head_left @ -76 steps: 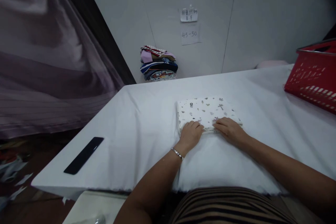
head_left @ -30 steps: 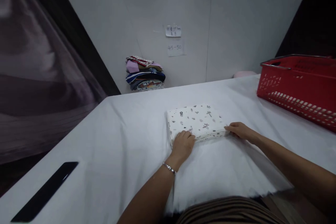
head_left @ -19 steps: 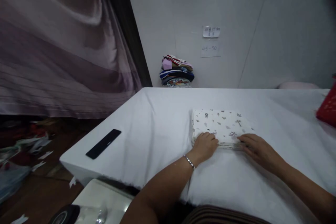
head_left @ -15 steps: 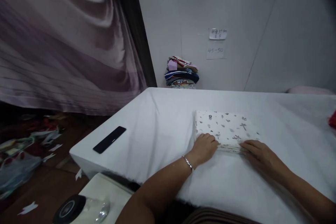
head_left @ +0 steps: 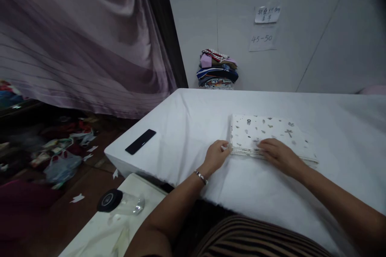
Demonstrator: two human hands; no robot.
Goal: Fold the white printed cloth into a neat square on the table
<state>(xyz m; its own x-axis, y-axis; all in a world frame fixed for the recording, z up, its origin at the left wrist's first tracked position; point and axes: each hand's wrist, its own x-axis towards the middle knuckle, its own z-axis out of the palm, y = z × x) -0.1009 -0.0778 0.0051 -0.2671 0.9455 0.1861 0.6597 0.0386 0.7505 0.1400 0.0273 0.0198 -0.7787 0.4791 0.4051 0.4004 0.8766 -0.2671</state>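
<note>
A folded white cloth (head_left: 251, 130) printed with small grey and brown plant motifs lies flat on the white-covered table (head_left: 199, 124). At its near left corner, my left hand (head_left: 216, 155) has thumb and fingers closed on the edge; a silver bracelet circles that wrist. My right hand (head_left: 279, 155) rests over the middle of the near edge, its fingers bent together around the layers. The right thumb is mostly hidden. Several stacked layers show along the near edge, and the near right corner spreads out loosely.
A black phone (head_left: 140, 141) lies on the table's left side. Nearer stands a cream surface (head_left: 141, 184) with a black-lidded clear jar (head_left: 126, 203). Behind the table are a stack of folded clothes (head_left: 217, 70) and wall notes (head_left: 263, 39). A draped curtain (head_left: 114, 48) hangs left; bags (head_left: 63, 166) litter the floor.
My left hand has moved off the cloth's top to its near left corner. My right hand has slid left along the near edge. The camera view has shifted.
</note>
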